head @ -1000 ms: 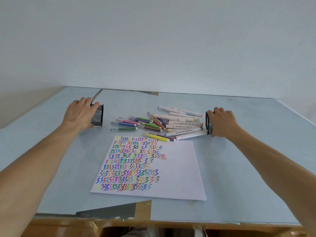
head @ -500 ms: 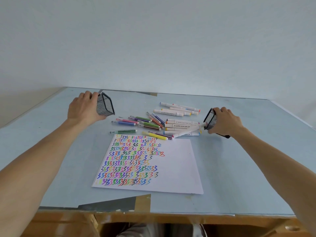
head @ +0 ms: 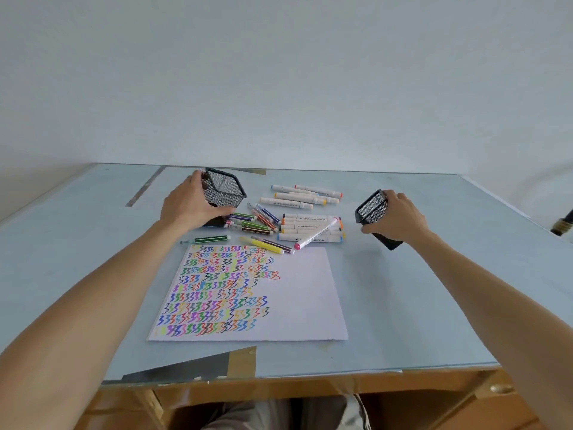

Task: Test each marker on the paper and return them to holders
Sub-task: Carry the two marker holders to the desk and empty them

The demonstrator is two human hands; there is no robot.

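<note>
My left hand [head: 192, 206] grips a black mesh holder [head: 224, 192], nearly upright with its mouth up, base near the table. A second black mesh holder [head: 372, 209] is gripped by my right hand [head: 400, 217], tilted with its mouth toward the left. Between them lies a loose pile: thin striped markers [head: 257, 223] on the left, thick white markers [head: 310, 228] on the right, several more white ones [head: 300, 197] farther back. A white pink-tipped marker [head: 316, 233] lies diagonally over the pile. The paper [head: 304, 293], covered in coloured squiggles on its left part, lies in front.
The pale blue table [head: 434, 299] runs to a wall at the back. A green striped marker [head: 207, 239] lies alone left of the paper's top edge; a yellow marker [head: 266, 246] crosses that edge. A dark patch with tape [head: 198, 367] sits at the near edge.
Both holders were lying on their sides on the table; each hand has lifted and tipped its holder more upright. A white marker rolled out and lies diagonally on the pile.
</note>
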